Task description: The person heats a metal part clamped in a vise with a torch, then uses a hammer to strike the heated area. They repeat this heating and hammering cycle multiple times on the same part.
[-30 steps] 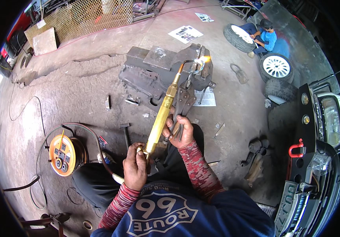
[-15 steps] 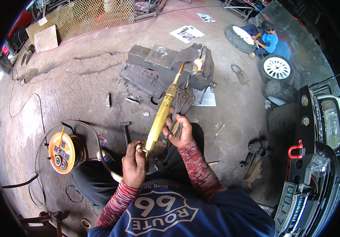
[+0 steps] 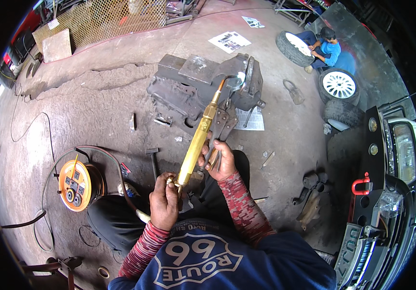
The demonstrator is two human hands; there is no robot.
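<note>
My left hand [image 3: 164, 202] is closed round the valve end of a brass gas torch [image 3: 196, 149], fingers at its small knobs. The torch slants up and away to a bent copper-coloured tip. A small bluish-white flame [image 3: 240, 77] burns at that tip, beside the jaws of a heavy grey bench vise [image 3: 196, 72]. My right hand [image 3: 223, 160] grips the handles of locking pliers [image 3: 223, 121], just right of the torch body. The pliers' jaws reach to the near side of the vise; what they clamp is too small to make out.
A hammer [image 3: 153, 162] and an orange cable reel [image 3: 74, 186] lie left of my legs, with hoses [image 3: 113, 158] looping across the floor. Far right, another person [image 3: 331, 48] sits among wheels [image 3: 339, 84]. A vehicle front with a red shackle [image 3: 361, 185] stands on the right.
The flame at the torch tip has turned from yellow-orange to bluish white and looks smaller. Both hands, the torch and the pliers stay almost where they were.
</note>
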